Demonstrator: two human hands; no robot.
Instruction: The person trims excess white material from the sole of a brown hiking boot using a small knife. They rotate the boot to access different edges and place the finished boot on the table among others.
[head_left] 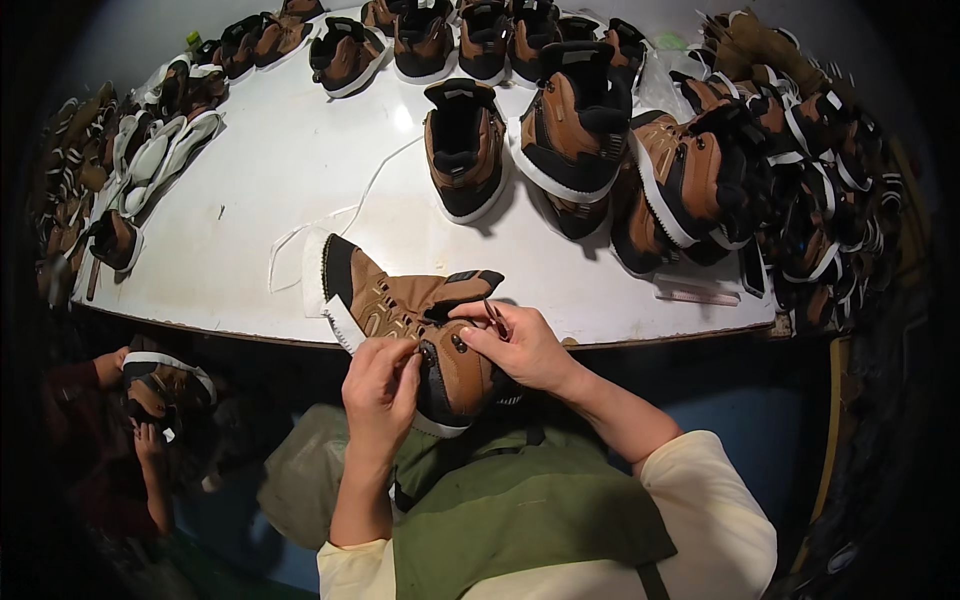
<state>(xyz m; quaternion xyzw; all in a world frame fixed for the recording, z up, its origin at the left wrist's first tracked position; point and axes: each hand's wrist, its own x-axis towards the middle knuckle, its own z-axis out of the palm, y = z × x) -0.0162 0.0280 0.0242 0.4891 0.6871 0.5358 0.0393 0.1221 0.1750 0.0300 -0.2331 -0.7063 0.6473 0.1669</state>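
Observation:
A brown and black boot (458, 375) with a white sole is held over the front edge of the table. Its toe end points up and left, where brown and black parts overlap; I cannot tell whether a second boot lies under it. On its near left side, my left hand (380, 390) pinches at the black eyelet edge, and what the fingertips hold is too small to make out. My right hand (525, 345) is at the collar, thumb against the boot, with a thin dark metal tool (495, 318) tucked in its fingers; the tool's kind is unclear.
Several similar boots (466, 150) stand along the table's back and right, stacked in places. White soled pieces (160, 155) lie at the left edge. A loose white lace or cord (355, 205) trails over the white tabletop (260, 170). At lower left, another person's hand (150, 440) holds a boot.

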